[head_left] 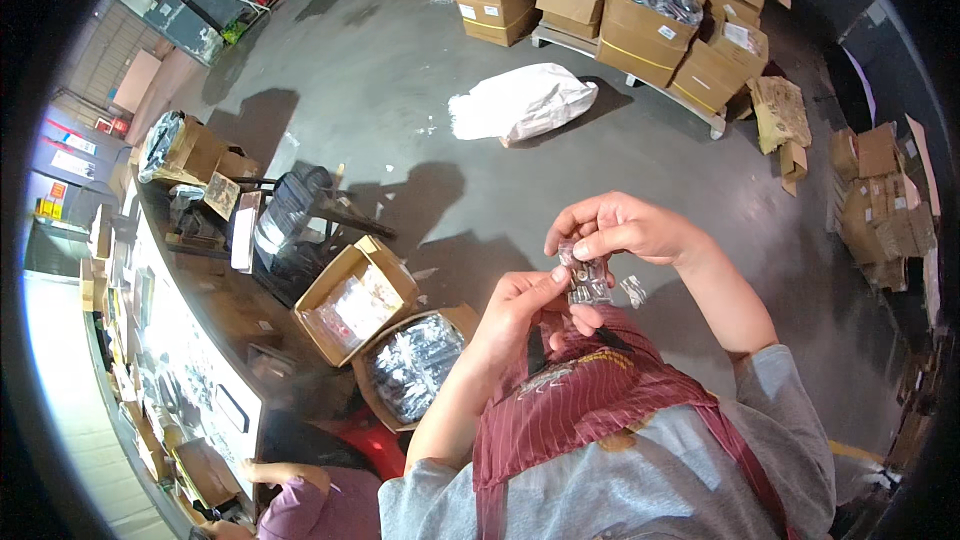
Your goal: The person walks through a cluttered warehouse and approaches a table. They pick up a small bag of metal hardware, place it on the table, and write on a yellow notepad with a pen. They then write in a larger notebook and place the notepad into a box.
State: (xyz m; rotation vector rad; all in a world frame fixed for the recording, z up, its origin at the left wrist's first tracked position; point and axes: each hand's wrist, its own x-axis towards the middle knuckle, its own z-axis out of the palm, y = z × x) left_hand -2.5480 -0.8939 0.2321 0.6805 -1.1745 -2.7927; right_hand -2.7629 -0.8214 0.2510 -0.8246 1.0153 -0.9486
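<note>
Between my two hands, in front of my dark red striped apron (580,390), is a small clear plastic bag (588,285) with several little metal parts inside. My right hand (625,230) pinches the bag's top edge between thumb and fingers. From the left side my left hand (530,305) grips it, the thumb along its edge and the fingers partly behind it. The exact kind of the metal parts is too small to make out.
Left of me stand an open carton (358,300) of clear bags and another carton (410,365) of dark packets. A co-worker's arm (290,475) reaches to a long workbench (225,380). A white sack (525,105) lies on the floor ahead; stacked cartons (645,35) stand beyond it.
</note>
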